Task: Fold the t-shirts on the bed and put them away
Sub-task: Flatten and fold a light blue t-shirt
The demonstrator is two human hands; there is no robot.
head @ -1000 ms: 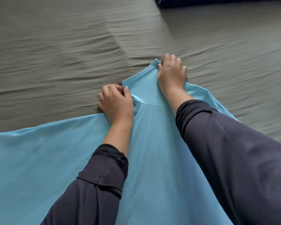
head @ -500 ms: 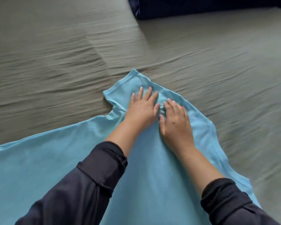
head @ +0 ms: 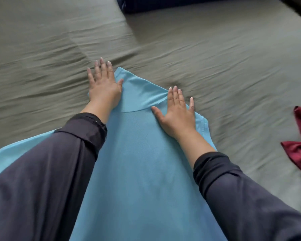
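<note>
The single head view looks forward and steeply down from above the bed (head: 215,70), close over the light blue t-shirt (head: 142,162). Both forearms reach up from the bottom edge into the shirt's far end. Beyond the shirt the frame reaches a dark navy thing (head: 163,4) at the top edge.
</note>
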